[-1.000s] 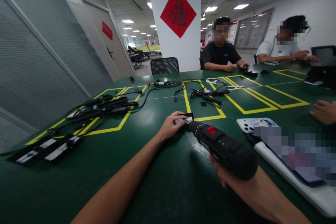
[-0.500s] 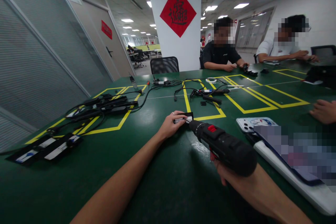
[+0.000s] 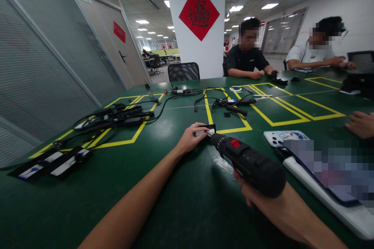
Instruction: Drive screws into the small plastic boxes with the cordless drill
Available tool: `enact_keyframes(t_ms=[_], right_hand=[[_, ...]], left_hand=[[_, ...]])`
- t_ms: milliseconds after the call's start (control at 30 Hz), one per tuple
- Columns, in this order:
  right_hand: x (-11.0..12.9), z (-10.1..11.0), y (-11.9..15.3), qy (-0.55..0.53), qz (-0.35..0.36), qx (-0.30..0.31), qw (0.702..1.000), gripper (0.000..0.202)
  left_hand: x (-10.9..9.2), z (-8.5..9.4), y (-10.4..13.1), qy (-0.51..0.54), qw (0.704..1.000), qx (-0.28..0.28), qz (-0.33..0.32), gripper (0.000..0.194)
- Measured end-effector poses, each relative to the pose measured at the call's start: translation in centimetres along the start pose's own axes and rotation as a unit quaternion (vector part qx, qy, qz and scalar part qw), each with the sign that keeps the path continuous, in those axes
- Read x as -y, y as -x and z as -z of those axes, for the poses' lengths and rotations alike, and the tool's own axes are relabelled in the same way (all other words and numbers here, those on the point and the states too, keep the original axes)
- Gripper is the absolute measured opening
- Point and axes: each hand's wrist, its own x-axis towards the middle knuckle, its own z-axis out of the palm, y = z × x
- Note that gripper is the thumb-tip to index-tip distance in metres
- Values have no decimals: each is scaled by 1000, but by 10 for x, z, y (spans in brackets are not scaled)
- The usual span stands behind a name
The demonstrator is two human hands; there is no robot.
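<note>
My right hand (image 3: 244, 186) is wrapped round the grip of a black cordless drill (image 3: 248, 163) with a red switch on top. The drill points forward and left, and its bit meets a small black piece with a white face (image 3: 210, 129) on the green table (image 3: 163, 186). My left hand (image 3: 191, 137), a ring on one finger, holds that piece down from the left. Its fingers cover much of the piece, so its exact kind is hidden.
Black cables and power strips (image 3: 117, 116) lie at left, beside flat black-and-white pieces (image 3: 62, 163). Corded tools (image 3: 238, 102) lie beyond my hands. A phone (image 3: 288, 136) rests at right, near another person's hand (image 3: 360, 123). Two people sit across the table.
</note>
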Motion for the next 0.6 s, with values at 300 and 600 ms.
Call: enact_keyframes(t_ms=[300,600], right_hand=[[4,1,-1,-6,-16,1,1000,14],[1,0,-2,1,-8,11,1000,25]], left_hand=[[1,1,-1,-9,1000,7,-5,25],[2,2,-1,-8,1000,18,-9,25]])
